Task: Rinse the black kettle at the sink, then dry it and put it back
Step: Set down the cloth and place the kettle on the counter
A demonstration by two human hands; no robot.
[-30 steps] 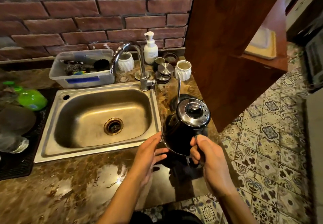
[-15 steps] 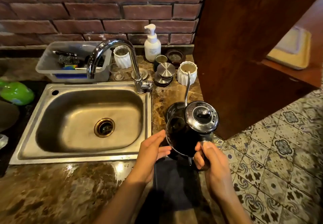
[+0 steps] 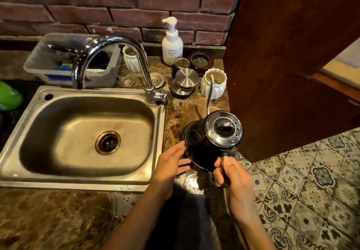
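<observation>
The black kettle (image 3: 202, 146), with a shiny steel lid (image 3: 224, 130) and a thin gooseneck spout (image 3: 210, 93), is held over the marble counter just right of the steel sink (image 3: 159, 125). My right hand (image 3: 231, 173) grips its handle from below. My left hand (image 3: 171, 162) is open, fingertips against the kettle's left side. The chrome tap (image 3: 109, 54) arches over the dry, empty basin; no water runs.
Behind the kettle stand a white ribbed cup (image 3: 214, 86), steel lids (image 3: 186, 80), a soap pump bottle (image 3: 172, 45) and small jars. A plastic tub (image 3: 48, 68) with scrubbers sits behind the sink. A wooden cabinet side (image 3: 282, 74) rises at right, with tiled floor (image 3: 311, 181) below.
The view has moved closer and leftward over the sink. The kettle stays in my right hand and has shifted slightly farther from me; my left hand stays against its side.
</observation>
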